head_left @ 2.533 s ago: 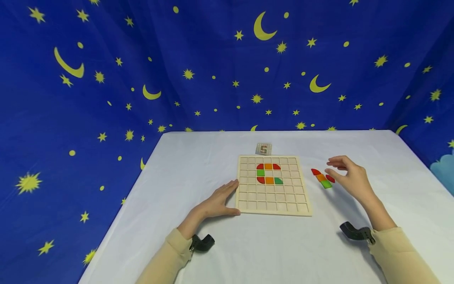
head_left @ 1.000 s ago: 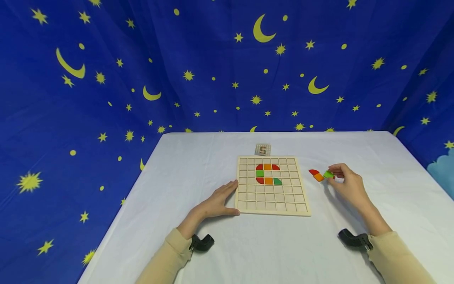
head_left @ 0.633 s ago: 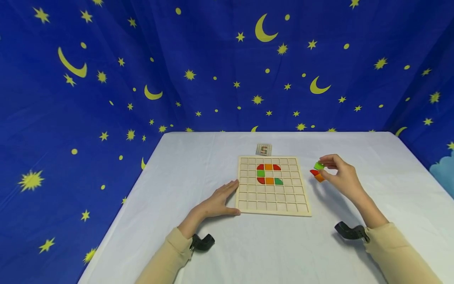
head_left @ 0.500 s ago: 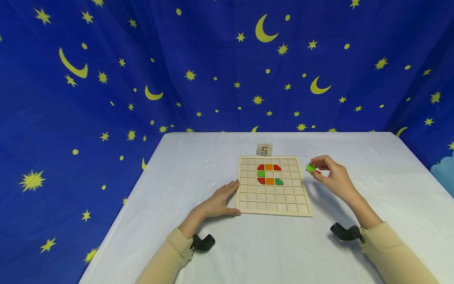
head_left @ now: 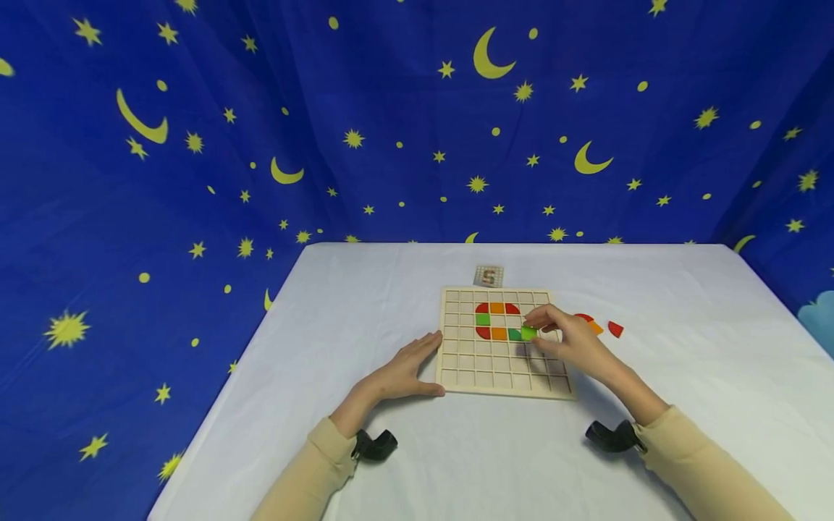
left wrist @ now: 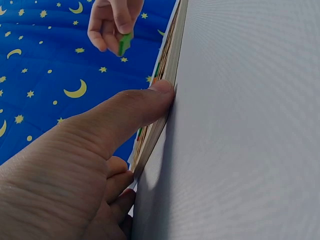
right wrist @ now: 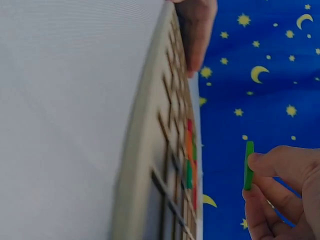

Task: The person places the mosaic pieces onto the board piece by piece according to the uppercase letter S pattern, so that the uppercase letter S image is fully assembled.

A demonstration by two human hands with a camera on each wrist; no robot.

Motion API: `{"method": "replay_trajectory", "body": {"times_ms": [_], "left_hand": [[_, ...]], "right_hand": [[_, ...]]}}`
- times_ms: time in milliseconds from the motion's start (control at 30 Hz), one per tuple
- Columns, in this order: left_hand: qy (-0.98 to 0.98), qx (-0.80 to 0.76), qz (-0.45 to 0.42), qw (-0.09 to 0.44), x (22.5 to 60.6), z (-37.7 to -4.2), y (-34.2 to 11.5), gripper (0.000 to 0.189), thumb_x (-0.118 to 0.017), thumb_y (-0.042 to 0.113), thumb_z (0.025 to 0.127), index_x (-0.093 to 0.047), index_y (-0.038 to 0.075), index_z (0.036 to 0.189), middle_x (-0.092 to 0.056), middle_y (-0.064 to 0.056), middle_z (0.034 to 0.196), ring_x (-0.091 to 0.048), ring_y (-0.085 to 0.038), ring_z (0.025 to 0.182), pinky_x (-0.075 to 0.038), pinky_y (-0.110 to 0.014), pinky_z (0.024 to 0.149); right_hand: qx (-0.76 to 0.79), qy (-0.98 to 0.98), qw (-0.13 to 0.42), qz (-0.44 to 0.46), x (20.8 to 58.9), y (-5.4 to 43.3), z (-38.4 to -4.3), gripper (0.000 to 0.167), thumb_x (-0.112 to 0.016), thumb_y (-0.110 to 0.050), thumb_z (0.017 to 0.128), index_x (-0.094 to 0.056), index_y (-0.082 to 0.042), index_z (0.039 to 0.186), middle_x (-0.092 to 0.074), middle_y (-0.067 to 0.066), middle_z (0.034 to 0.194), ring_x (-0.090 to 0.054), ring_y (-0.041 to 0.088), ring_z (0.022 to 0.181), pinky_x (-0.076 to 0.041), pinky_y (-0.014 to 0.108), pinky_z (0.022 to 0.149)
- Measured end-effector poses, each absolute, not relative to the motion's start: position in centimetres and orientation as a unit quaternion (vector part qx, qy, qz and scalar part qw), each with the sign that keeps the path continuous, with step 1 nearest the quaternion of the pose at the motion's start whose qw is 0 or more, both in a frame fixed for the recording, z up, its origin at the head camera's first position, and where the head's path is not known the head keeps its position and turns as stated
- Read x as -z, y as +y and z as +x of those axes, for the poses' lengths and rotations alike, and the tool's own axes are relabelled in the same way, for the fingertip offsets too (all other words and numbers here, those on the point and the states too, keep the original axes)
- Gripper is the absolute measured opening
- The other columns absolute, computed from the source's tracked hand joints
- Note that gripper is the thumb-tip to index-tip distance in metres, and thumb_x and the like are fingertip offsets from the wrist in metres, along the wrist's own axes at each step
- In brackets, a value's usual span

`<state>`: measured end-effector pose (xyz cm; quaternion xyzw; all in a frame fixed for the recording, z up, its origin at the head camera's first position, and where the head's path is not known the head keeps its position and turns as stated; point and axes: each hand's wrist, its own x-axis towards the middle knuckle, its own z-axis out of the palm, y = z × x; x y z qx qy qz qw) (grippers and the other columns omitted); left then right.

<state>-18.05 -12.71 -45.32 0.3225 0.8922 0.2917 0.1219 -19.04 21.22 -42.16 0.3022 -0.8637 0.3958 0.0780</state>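
A wooden grid board [head_left: 482,380] lies on the table with several red, orange and green tiles set in its squares in a C-like ring. My left hand [head_left: 407,370] rests along the board's left edge, fingers straight and thumb [left wrist: 160,87] at the near corner. Above the right part of the board my right hand [head_left: 573,344] pinches a light green tile [head_left: 528,333] between thumb and fingers. In the right wrist view that green tile [right wrist: 249,167] stands on edge, apart from the board. The dark green tile [head_left: 515,335] in the ring appears just left of it.
Right of the board lie a red tile [head_left: 584,318] and an orange tile [head_left: 596,328], partly behind the right hand, and another red tile [head_left: 615,329]. A small card [head_left: 489,276] with an S-like figure lies behind the board. A starry blue cloth [head_left: 404,108] surrounds the table.
My right hand has picked up the light green tile from the loose pieces and carried it left, over the board. The left hand has stayed at the board's edge.
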Motion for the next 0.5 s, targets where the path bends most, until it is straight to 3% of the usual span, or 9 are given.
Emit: {"method": "replay_trajectory", "body": {"times_ms": [267, 500], "left_hand": [[0.893, -0.289, 0.323, 0.119, 45.6, -18.1, -12.7, 0.097, -0.076, 0.039, 0.079, -0.02, 0.003, 0.15, -0.017, -0.01, 0.155, -0.013, -0.025, 0.142, -0.014, -0.043, 0.113], [0.893, -0.287, 0.326, 0.117, 45.6, -18.2, -12.7, 0.097, -0.075, 0.039, 0.079, -0.02, 0.001, 0.149, -0.017, -0.01, 0.155, -0.013, -0.024, 0.142, -0.014, -0.042, 0.113]], "right_hand": [[-0.402, -0.864, 0.022, 0.302, 43.4, 20.2, -19.2, 0.034, -0.07, 0.007, 0.079, -0.058, -0.001, 0.11, -0.067, 0.004, 0.103, -0.063, 0.021, 0.093, -0.053, 0.038, 0.08], [-0.394, -0.866, 0.011, 0.307, 44.1, 20.1, -19.5, 0.036, -0.072, 0.005, 0.079, -0.058, -0.001, 0.111, -0.067, 0.003, 0.102, -0.063, 0.02, 0.092, -0.053, 0.037, 0.079]]}}
